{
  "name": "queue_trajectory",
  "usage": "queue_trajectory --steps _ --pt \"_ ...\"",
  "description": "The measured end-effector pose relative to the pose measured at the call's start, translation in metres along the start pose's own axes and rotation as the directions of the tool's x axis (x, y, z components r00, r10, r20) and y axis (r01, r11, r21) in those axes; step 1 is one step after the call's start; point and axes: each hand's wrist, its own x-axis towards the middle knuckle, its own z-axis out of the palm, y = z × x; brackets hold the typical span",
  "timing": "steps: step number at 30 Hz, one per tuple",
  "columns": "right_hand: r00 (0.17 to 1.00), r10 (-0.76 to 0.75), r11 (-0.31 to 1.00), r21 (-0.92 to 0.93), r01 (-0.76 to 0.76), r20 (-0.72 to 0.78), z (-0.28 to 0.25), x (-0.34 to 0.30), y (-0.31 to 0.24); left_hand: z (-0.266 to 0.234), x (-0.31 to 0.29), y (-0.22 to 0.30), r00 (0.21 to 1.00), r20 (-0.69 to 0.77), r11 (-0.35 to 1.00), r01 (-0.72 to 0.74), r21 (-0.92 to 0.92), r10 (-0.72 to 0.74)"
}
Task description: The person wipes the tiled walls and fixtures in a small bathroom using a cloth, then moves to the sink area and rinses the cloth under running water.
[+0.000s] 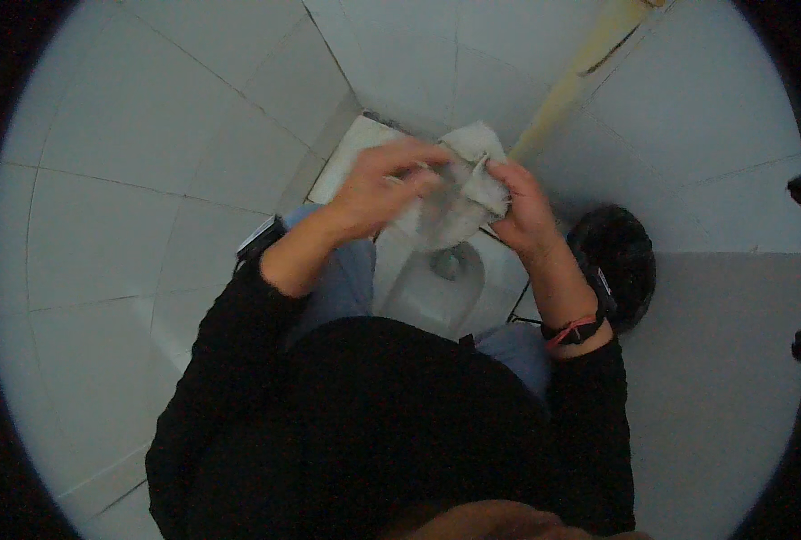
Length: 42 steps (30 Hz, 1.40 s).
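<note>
A crumpled whitish cloth (470, 142) hangs above the toilet bowl, between my two hands. My right hand (528, 211) is closed on its right side, the thumb and fingers gripping a bunched fold. At the left side of the cloth is my left hand (380, 187), its fingers bent and smeared by motion. Whether those fingers grip the cloth cannot be made out. Directly underneath lies a white squat toilet (423, 301), its drain hole partly in view beneath the cloth's lower edge.
To the right stands a bin lined with a black bag (632, 261), close by my right forearm. Pale tiled walls (193, 135) close in on both sides. A yellowish pipe (567, 90) runs along the far right corner. My knees flank the toilet.
</note>
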Motion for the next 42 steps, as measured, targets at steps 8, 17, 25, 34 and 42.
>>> queue_trajectory --steps 8,17,25,34,42 --pt "0.996 0.037 0.895 0.441 -0.068 0.080 -0.040 -0.016 -0.010 -0.105 -0.356 -0.071 0.375 -0.441 0.132 0.862 0.488 -0.815" --pt "0.995 0.084 0.928 0.359 -0.099 0.057 -0.085 -0.035 0.007 -0.132 -0.567 0.105 -0.572 0.345 -0.229 0.703 0.673 -0.744" --pt "0.976 0.014 0.882 0.456 -0.115 0.219 -0.048 -0.058 -0.002 -0.188 -0.173 0.052 0.631 0.122 0.626 0.776 -0.084 -0.766" --pt "0.979 -0.144 0.943 0.319 0.092 0.142 -0.005 -0.073 -0.038 0.063 0.029 0.003 0.820 0.550 0.064 0.564 -0.823 -0.157" --pt "0.586 -0.806 0.268 -0.932 0.244 -0.079 -0.003 -0.088 -0.099 -0.009 0.068 0.033 0.941 0.020 0.380 0.156 -0.912 -0.337"
